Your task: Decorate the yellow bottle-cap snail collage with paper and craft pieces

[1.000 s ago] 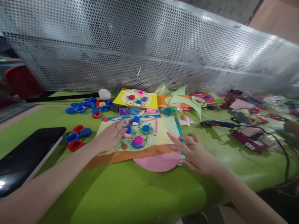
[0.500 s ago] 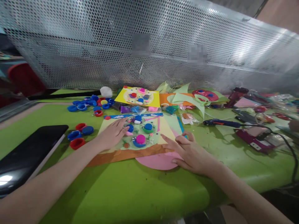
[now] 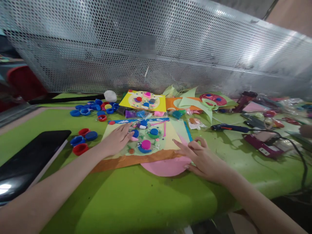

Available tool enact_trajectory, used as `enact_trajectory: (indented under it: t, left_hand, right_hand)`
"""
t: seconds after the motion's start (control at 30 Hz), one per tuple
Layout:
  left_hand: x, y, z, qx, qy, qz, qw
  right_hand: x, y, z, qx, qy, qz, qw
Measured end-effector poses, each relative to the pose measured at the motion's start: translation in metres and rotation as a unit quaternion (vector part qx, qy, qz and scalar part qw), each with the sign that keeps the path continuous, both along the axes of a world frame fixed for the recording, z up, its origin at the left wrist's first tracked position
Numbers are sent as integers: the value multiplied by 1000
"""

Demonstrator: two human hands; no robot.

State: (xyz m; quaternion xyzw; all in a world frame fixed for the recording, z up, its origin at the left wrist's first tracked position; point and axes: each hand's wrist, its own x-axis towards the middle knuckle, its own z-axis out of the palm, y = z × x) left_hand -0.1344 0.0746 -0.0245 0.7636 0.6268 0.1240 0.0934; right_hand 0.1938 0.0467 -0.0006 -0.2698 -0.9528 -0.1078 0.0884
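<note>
A paper collage (image 3: 168, 143) lies before me, with a blue strip along the top, a brown strip along the bottom and bottle caps stuck on it. My left hand (image 3: 119, 138) rests flat over its left part, fingers stretched beside a blue cap (image 3: 135, 133). Above its right part is my right hand (image 3: 197, 156), index finger extended and the others loosely bent, with nothing visible in it. A pink cap (image 3: 146, 145) and another blue cap (image 3: 153, 131) sit between the hands. Pink paper (image 3: 165, 168) sticks out under the collage's lower edge.
Loose bottle caps (image 3: 84, 141) and a black phone (image 3: 34, 159) lie at left. A yellow card (image 3: 124, 103) stands behind the collage. At right are a glue gun (image 3: 229, 128) with its cord and a purple power strip (image 3: 263, 145). A perforated metal panel (image 3: 117, 48) closes off the back.
My right hand has moved slightly to the right, its index fingertip shifting away from the pink lines on the collage. My left hand has stayed in place.
</note>
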Motion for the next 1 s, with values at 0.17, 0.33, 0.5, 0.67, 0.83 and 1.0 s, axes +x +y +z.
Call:
enact_trajectory:
  t: [0.17, 0.33, 0.5, 0.67, 0.83, 1.0]
  left_hand:
    - [-1, 1, -1, 5, -1, -2, 1000]
    - [-1, 1, -1, 6, -2, 0, 1000]
    - [1, 0, 1, 2, -4, 4, 1000]
    - [2, 0, 1, 1, -2, 6, 1000]
    - [3, 0, 3, -1, 0, 3, 1000]
    - [3, 1, 2, 0, -7, 3, 1000]
  right_hand:
    - [6, -3, 0, -21, 27, 2, 999]
    - [15, -1, -2, 3, 2, -21, 1000]
    - [23, -4, -4, -14, 17, -30, 999]
    - [26, -6, -4, -28, 25, -37, 999]
    - [33, -8, -6, -58, 43, -39, 997]
    - [50, -12, -11, -63, 106, -55, 991]
